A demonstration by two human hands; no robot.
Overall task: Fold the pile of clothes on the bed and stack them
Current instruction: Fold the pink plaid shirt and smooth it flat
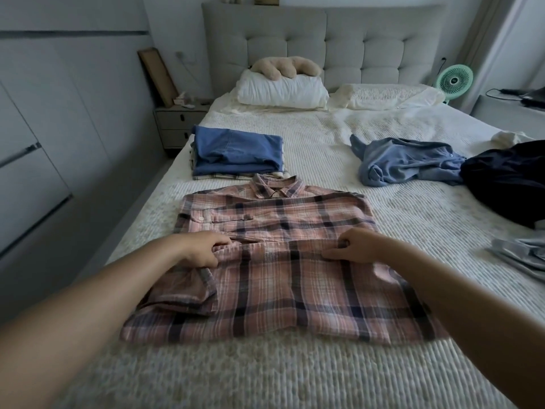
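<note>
A pink plaid shirt (277, 261) lies on the white bed (324, 373), collar away from me, its lower half folded up over the middle. My left hand (202, 250) pinches the folded edge on the left side. My right hand (355, 245) pinches the same edge on the right. Behind the shirt stands a stack of folded clothes (237, 153) with a blue garment on top. Unfolded clothes lie at the right: a crumpled light blue shirt (407, 162), a dark navy garment (507, 184) and a grey one (522, 255).
Two pillows (283, 91) and a beige plush cushion (284, 67) sit against the grey headboard. A nightstand (180, 122) stands left of the bed beside white wardrobe doors. A green fan (454, 79) sits at the far right.
</note>
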